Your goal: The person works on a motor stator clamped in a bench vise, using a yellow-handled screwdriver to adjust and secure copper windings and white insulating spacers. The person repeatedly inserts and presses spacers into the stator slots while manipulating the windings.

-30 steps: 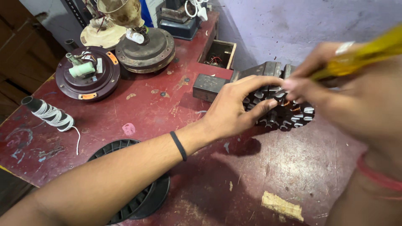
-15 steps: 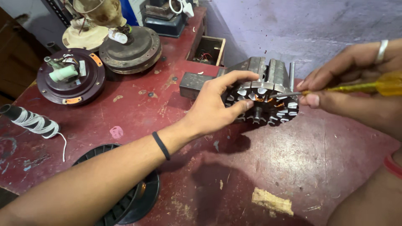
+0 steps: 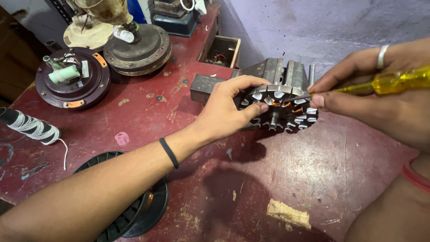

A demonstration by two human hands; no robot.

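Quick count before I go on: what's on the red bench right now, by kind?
Wound stator, held by left hand: 1
Yellow-handled screwdriver, in right hand: 1
Round motor housings: 2
Black wire spool: 1
White cord roll: 1
Open small box: 1
Wood scrap: 1
Total: 8

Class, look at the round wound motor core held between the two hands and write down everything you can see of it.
The stator core is a round, dark metal wheel of radial teeth capped with white insulation, with copper wire windings showing near its middle and a short shaft at the centre. It stands on edge, low over the red worktable, in front of a grey metal block. The left hand grips its left rim, and the right hand pokes a yellow-handled screwdriver into the slots at its upper right.
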